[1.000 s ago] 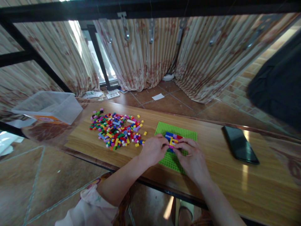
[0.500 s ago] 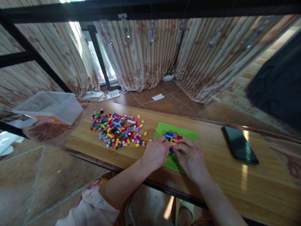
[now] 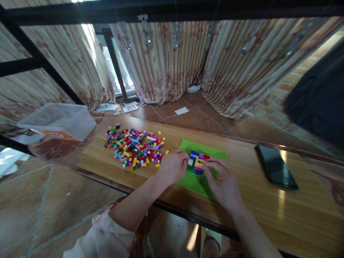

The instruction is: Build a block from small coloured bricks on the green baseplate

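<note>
A green studded baseplate (image 3: 193, 182) lies on the wooden board, carrying a compact build of coloured toy bricks (image 3: 196, 163) in blue, white, green, yellow, pink and red. My left hand (image 3: 173, 166) hovers at the left of the build, a small gap away, its fingers curled together; whether a brick is between them is hidden. On the other side my right hand (image 3: 223, 181) has thumb and fingers closed against the right edge of the build, covering part of it. Left of the baseplate, many loose bricks (image 3: 134, 148) are spread in a pile.
A clear plastic bin (image 3: 80, 123) with an orange label stands at the far left. A black phone (image 3: 276, 166) lies on the wooden board (image 3: 242, 215) to the right. Behind hang striped curtains (image 3: 172, 64); a dark frame bar (image 3: 172, 12) crosses the top.
My left hand has drawn back a little to the left from the build, uncovering its white and green bricks. My right hand stays at the right edge. The view has shifted slightly.
</note>
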The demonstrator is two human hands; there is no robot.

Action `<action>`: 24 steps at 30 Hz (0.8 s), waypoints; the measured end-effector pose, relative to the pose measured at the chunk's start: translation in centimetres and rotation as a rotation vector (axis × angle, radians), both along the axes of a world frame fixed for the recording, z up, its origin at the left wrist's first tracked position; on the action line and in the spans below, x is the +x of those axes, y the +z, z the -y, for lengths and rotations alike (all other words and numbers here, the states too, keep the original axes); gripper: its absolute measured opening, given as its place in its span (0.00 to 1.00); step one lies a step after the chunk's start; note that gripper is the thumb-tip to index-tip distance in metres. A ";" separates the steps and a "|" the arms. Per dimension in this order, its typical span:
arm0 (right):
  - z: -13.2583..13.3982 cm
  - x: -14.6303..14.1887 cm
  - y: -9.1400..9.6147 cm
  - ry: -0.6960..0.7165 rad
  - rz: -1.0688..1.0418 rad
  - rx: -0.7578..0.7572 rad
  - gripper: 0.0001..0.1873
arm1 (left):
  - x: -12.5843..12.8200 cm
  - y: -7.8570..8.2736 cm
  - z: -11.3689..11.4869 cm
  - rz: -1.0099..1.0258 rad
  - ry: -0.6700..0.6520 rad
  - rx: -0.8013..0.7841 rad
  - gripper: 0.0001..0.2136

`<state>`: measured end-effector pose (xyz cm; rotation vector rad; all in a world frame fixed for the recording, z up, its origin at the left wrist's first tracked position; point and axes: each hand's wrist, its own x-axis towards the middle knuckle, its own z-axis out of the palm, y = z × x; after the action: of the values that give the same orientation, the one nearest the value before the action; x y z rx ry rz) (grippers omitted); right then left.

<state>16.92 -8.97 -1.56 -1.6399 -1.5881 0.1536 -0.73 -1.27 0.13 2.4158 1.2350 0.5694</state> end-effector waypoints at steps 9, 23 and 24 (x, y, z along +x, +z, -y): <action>-0.1 0.3 -0.1 -0.034 -0.033 0.004 0.11 | -4.3 1.2 -3.3 -0.045 -0.022 -0.180 0.12; -0.1 -0.1 0.0 -0.044 -0.016 0.003 0.12 | -5.8 1.4 -3.8 -0.175 -0.027 -0.212 0.10; -0.1 -0.1 0.0 -0.045 -0.018 -0.001 0.13 | -5.9 1.4 -3.9 -0.170 -0.026 -0.213 0.10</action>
<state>16.82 -8.89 -1.57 -1.6699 -1.5365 0.1449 -6.62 2.58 1.50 2.3338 1.2587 0.2153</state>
